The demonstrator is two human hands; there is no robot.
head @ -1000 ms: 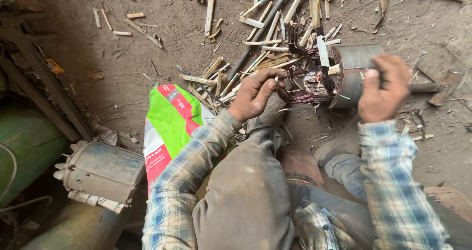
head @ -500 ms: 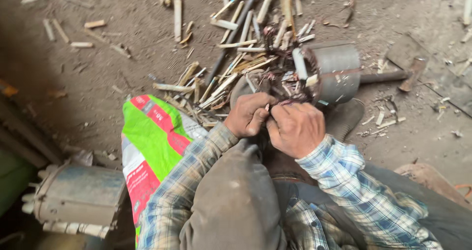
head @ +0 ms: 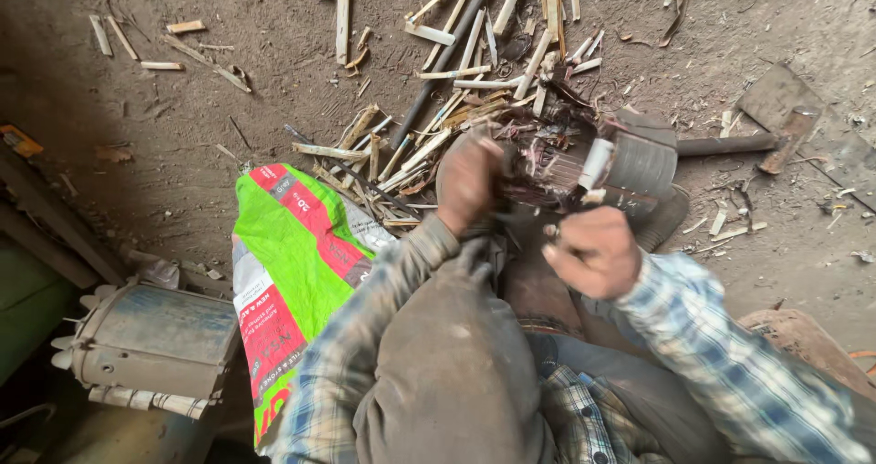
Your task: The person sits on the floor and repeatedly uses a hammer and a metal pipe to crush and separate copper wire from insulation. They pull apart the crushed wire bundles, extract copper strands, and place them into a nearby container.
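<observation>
left hand [head: 467, 179] clutching motor windings [head: 547, 167] | right hand [head: 598, 252] just below, fisted

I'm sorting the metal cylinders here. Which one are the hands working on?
The ribbed grey cylinder with tangled wires at top right, by the left hand and right hand. The other dusty housing lies untouched at lower left.

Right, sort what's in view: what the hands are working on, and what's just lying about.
In hand:
left hand gripping the wire bundle
right hand just below it
grey metal cylinder the wires come from

Lying about:
green and red sack
wood splinters
dusty metal drum
long rod
</observation>
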